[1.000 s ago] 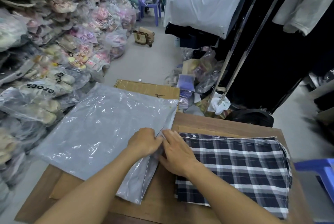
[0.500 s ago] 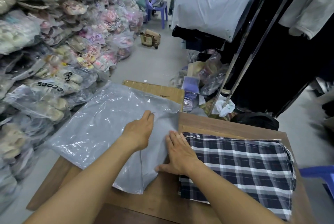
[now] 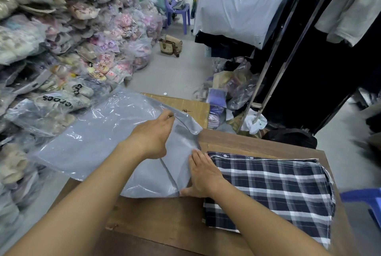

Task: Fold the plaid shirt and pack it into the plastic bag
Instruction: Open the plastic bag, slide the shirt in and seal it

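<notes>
Room: a crowded stockroom, with heaps of clear bags of slippers [image 3: 61,53] stacked along my left, a grey floor running to a purple plastic chair [image 3: 175,8], and dark garments on a metal clothes rail [image 3: 288,59] to my right
Surface: a brown wooden table [image 3: 165,220] with a flat sheet of brown cardboard [image 3: 191,107] at its far edge
Bag: the grey translucent plastic bag [image 3: 92,142] lies flat, overhanging the table's left side, its mouth turned toward the shirt so the load should slide straight across
Left hand: my left hand [image 3: 152,136] pinches the upper layer of the bag's mouth between thumb and fingertips and lifts it, I judge to open a gap
Right hand: my right hand [image 3: 203,175] lies flat, fingers spread, pressing the lower layer down beside the shirt; it grips nothing
Shirt: the navy and white plaid folded shirt [image 3: 272,193] rests on the table just right of my right hand, already a neat rectangle, not yet in the bag
Next: I expect to widen the mouth before sliding the shirt in
</notes>
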`<state>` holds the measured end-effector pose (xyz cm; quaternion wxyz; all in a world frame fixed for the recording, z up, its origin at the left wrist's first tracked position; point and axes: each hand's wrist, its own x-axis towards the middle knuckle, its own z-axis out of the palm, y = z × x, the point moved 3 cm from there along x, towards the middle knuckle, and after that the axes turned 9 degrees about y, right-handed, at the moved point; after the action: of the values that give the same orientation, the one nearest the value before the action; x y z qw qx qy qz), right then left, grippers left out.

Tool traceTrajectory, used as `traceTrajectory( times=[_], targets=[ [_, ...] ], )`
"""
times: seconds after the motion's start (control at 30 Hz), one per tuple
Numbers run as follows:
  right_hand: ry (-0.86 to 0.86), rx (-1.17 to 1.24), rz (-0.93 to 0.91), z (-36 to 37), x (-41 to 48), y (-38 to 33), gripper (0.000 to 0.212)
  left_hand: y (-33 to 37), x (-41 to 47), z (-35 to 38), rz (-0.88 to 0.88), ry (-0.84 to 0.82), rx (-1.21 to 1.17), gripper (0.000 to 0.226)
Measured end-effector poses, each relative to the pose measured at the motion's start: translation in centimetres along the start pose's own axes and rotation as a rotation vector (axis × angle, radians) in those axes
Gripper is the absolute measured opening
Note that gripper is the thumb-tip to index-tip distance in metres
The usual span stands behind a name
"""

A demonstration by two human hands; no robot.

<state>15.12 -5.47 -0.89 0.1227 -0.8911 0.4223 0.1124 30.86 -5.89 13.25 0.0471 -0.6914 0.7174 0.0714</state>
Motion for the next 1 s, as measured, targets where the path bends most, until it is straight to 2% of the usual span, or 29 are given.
traceTrajectory(
  times=[0.1, 0.17, 0.23, 0.3, 0.37, 0.43, 0.53, 0.63, 0.73, 0.9, 1.0],
  targets=[
    [-0.014, 0.023, -0.002, -0.3, -0.2, -0.1, 0.129, 0.9, -0.1, 1.1, 0.015, -0.025, 0.013, 0.060],
    [-0.017, 0.058, -0.009, -0.7, -0.5, 0.0, 0.122, 1.0, 0.0, 1.9, -0.009, -0.029, 0.003, 0.052],
    [0.058, 0.077, -0.053, -1.6, -1.0, 0.2, 0.095, 1.0, 0.0, 2.7, -0.014, -0.038, -0.007, 0.052],
    [0.175, 0.045, -0.117, -3.0, -1.6, 0.6, 0.054, 1.1, -0.1, 3.5, -0.006, -0.057, -0.032, 0.054],
    [0.176, -0.044, -0.213, -4.0, -2.4, 1.1, 0.036, 1.3, -0.1, 4.3, 0.004, -0.073, -0.072, 0.057],
    [0.110, -0.168, -0.297, -4.3, -3.3, 1.5, 0.030, 1.7, -0.1, 4.7, 0.009, -0.083, -0.110, 0.059],
    [0.059, -0.236, -0.324, -3.7, -4.2, 2.2, 0.029, 2.2, -0.1, 5.2, 0.003, -0.104, -0.156, 0.062],
    [0.083, -0.288, -0.339, -2.8, -4.5, 2.5, 0.035, 2.5, 0.0, 5.9, 0.007, -0.111, -0.181, 0.062],
    [0.093, -0.307, -0.330, -2.7, -4.3, 2.5, 0.029, 2.6, -0.1, 6.5, 0.018, -0.119, -0.200, 0.063],
    [0.047, -0.221, -0.311, -4.8, -4.3, 2.4, 0.020, 2.8, -0.2, 6.8, 0.017, -0.136, -0.239, 0.074],
    [0.103, -0.100, -0.272, -6.8, -4.3, 2.4, 0.018, 3.0, -0.2, 7.0, 0.020, -0.179, -0.284, 0.086]
  ],
)
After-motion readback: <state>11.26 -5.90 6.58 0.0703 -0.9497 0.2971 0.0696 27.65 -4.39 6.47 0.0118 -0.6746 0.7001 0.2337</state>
